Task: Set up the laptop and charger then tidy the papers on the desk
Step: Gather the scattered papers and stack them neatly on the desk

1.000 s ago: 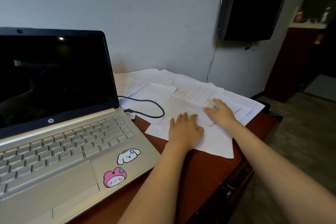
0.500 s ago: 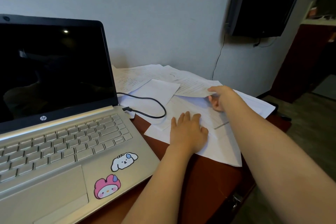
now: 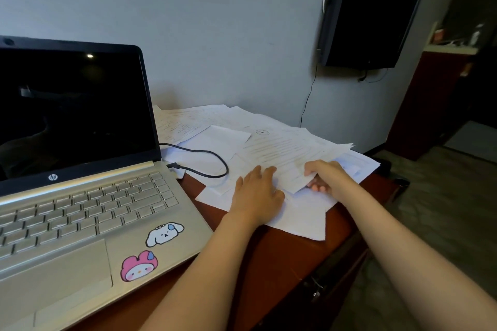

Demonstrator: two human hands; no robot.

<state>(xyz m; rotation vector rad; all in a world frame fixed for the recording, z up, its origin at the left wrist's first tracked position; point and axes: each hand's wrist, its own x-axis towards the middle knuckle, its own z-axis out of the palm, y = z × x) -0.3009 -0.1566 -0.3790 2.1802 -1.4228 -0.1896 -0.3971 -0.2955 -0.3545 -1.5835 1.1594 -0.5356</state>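
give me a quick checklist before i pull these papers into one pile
1. Right hand grips the printed sheet: ok, thumb on top, fingers beneath.
2. Left hand pins the papers: ok, it lies flat on them.
3. Charger cable clear of the papers: not ok, its loop lies on them.
4. Plug seated in the laptop: cannot tell.
5. Papers squared up: not ok, they are fanned across the desk.
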